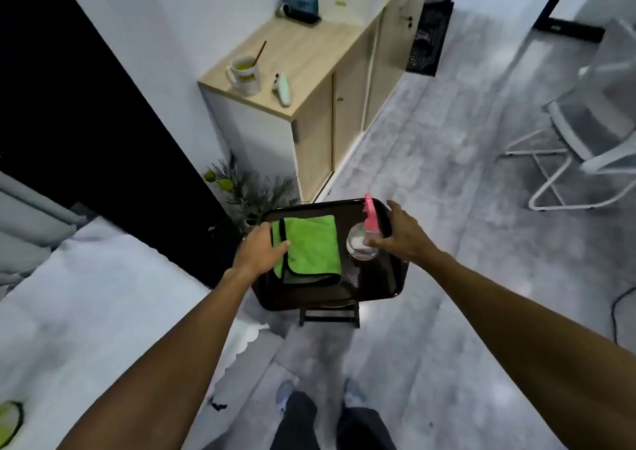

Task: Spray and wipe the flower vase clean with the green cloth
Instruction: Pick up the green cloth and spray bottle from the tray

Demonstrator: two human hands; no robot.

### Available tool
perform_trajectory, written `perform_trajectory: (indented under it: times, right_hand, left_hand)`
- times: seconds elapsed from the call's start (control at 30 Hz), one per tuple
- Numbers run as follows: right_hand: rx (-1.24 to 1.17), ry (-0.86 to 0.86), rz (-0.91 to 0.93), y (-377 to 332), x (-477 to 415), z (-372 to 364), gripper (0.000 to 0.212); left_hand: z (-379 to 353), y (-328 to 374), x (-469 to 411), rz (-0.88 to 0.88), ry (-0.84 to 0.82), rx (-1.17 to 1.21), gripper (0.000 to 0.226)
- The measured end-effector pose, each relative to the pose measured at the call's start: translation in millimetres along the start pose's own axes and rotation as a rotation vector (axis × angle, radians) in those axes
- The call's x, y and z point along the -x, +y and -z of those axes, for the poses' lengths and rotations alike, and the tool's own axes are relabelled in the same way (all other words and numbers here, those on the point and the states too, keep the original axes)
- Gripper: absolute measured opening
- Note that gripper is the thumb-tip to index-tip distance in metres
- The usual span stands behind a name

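A folded green cloth (311, 243) lies on the left half of a black tray (373, 288). On the tray's right half stands a clear spray bottle (359, 243) with a pink nozzle. My left hand (260, 248) rests on the cloth's left edge, thumb lying on top of it. My right hand (401, 234) hovers beside the bottle with fingers spread, its thumb tip touching the bottle. Behind the tray's far left corner are flowers with green balls and dark sprigs (241, 188); their vase is mostly hidden by the tray.
The tray sits on a small dark stand (328, 315). A white-covered bed (103, 294) is on the left. A wooden cabinet (327, 105) with a mug (244, 73) stands behind. A white chair (585, 140) is at the right on grey floor.
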State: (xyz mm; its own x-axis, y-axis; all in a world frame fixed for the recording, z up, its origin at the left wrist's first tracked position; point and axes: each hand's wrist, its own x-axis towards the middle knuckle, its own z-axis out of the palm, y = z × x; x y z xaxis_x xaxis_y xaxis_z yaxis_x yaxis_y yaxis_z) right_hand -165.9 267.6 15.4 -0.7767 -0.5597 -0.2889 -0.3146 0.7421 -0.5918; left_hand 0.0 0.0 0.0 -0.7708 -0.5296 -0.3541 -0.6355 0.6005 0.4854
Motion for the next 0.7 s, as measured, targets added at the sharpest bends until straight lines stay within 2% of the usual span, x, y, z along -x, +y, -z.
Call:
perform_trajectory:
  times: [0.1, 0.27, 0.43, 0.5, 0.6, 0.7]
  right_hand:
    - [-0.136, 0.063, 0.008, 12, -20, -24, 0.108]
    - [-0.210, 0.087, 0.005, 36, -34, -55, 0.101]
    - [-0.245, 0.090, 0.036, 48, -47, -72, 0.084]
    - [-0.249, 0.102, 0.039, 49, -50, -75, 0.078]
    - [-0.250, 0.135, 0.033, 45, -52, -75, 0.072]
    - [-0.271, 0.180, 0.002, 40, -56, -72, 0.060]
  left_hand:
    - [-32, -17, -35, 0.168, -0.009, 0.087, 0.059]
    - [-86, -45, -74, 0.453, -0.011, 0.250, 0.083]
    - [-118, -32, -81, 0.520, 0.075, 0.135, 0.089]
    - [-123, -29, -85, 0.554, 0.108, 0.165, 0.091]
    - [-127, -28, -94, 0.593, 0.100, 0.360, 0.079]
    - [-130, -30, -99, 0.536, 0.077, 0.566, 0.045]
